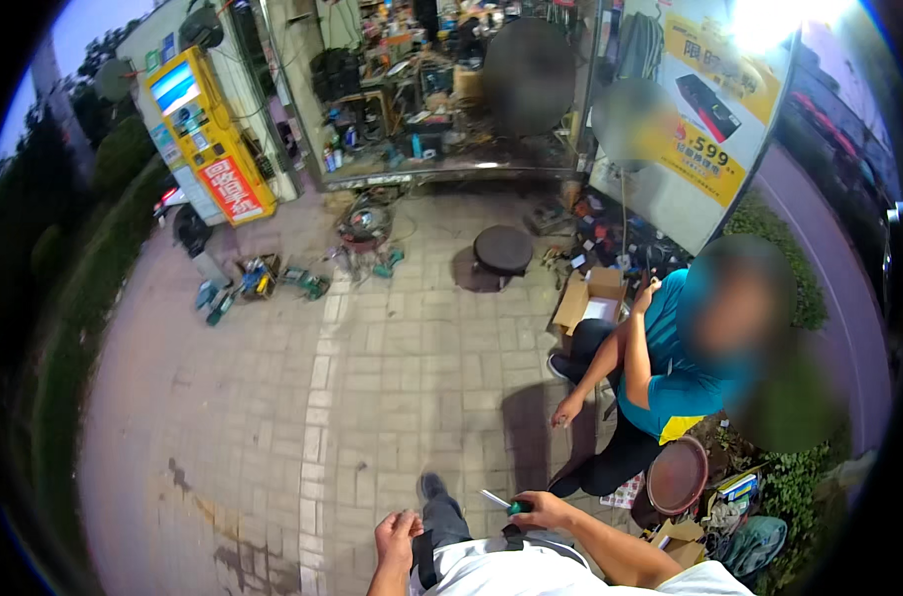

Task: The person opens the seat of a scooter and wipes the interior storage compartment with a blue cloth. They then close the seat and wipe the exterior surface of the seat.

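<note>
A screwdriver with a green handle and a pale shaft is gripped in my right hand, held in front of my lap. Its shaft points forward and to the left. To the left of it, my left hand is raised over the paving with its fingers curled closed. Whether anything small sits inside those fingers, I cannot make out. The two hands are apart, and the screwdriver's tip touches nothing.
A person in a teal shirt sits close on my right, beside an open cardboard box and a reddish basin. Ahead stands a round stool. Green power tools lie on the paving, near a yellow machine.
</note>
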Action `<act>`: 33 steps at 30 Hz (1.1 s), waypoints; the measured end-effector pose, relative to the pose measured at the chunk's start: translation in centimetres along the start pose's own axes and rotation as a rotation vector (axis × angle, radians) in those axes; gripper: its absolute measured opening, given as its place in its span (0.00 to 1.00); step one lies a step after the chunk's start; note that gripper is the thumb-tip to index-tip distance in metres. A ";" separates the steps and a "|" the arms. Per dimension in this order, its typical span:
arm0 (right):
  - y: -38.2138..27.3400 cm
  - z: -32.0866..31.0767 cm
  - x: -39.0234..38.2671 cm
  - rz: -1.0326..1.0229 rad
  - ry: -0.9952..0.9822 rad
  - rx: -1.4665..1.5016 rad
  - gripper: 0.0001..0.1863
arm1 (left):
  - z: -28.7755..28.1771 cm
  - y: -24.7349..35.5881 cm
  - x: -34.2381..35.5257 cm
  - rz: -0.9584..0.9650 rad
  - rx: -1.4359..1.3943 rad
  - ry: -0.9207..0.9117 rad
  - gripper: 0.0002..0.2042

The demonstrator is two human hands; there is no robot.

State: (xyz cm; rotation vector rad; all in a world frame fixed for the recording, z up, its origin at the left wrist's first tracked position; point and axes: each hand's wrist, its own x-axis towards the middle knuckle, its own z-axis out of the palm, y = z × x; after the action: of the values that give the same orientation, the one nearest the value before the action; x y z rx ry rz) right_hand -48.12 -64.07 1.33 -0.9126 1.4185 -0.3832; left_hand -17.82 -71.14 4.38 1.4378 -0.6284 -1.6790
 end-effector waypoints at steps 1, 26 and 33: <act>0.3 -0.9 1.1 0.045 0.197 -0.079 0.31 | 0.0 1.9 2.3 0.013 0.041 -0.019 0.09; -16.2 -39.8 36.6 0.341 0.669 0.274 0.19 | 4.1 18.2 50.9 -0.116 1.504 -0.110 0.20; -31.4 -56.5 47.3 0.151 0.831 0.488 0.23 | 18.7 23.1 66.3 -0.297 1.276 -0.275 0.15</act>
State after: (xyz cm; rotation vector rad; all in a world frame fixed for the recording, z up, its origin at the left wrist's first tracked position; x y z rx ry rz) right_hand -84.89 -135.15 -1.93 -0.2249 1.9961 -1.0191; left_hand -30.74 -141.18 -9.87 2.2092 -1.9475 -1.7438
